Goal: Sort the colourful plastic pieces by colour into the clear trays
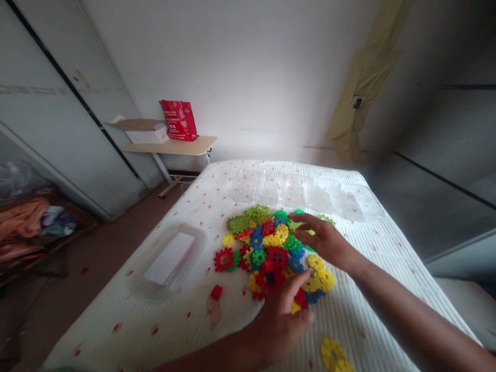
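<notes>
A heap of interlocking plastic building pieces point(277, 258) in red, yellow, blue and green lies on the white cloth. Some pieces are round notched discs, others square. My left hand point(277, 320) is at the near edge of the heap, its fingers spread beside red and yellow pieces; part of the hand is blurred. Over the far right side of the heap, my right hand point(325, 238) reaches in with fingers stretched apart near green pieces. A small red spot shows at its fingertip; I cannot make out what it is. Loose yellow discs point(334, 354) lie near the front edge of view.
Several clear plastic trays point(294, 190) stand in a row behind the heap. On the left is a clear container point(196, 243) with a pale pink-white block point(170, 258). A side table point(186, 146) by the wall bears a red bag point(180, 121) and a box point(145, 135).
</notes>
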Tool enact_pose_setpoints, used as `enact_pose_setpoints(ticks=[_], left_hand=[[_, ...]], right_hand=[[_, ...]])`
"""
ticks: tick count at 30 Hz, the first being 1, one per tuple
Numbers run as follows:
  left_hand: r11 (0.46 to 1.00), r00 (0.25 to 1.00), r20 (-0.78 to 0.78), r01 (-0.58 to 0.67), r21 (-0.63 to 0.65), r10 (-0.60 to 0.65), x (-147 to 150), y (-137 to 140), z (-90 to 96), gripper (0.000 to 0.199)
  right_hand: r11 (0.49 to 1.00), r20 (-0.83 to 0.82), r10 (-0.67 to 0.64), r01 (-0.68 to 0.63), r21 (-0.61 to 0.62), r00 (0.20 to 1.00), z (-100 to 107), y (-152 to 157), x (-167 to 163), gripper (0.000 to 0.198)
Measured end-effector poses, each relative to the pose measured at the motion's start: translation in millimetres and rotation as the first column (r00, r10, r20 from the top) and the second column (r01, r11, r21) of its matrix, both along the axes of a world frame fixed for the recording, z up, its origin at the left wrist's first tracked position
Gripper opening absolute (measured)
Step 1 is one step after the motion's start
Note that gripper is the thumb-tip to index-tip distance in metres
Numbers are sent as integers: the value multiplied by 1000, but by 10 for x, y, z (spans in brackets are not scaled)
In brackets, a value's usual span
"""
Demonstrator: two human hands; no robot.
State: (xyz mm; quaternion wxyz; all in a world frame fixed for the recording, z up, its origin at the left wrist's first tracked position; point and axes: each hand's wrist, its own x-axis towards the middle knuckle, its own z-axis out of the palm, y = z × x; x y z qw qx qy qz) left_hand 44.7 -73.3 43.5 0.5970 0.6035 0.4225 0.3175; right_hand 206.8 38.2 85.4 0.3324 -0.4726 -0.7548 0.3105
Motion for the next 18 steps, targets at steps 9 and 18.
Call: enact_pose_setpoints(ticks=[9,18], left_hand=[[693,783,-280,-249,677,555,-532,679,225,34],[779,490,-631,-183,600,601,-699,1232,-274,50]], right_hand=[[955,563,-291,204,215,773,-718,-61,1141,81],[973,508,-141,23,231,850,-805,5,596,82]])
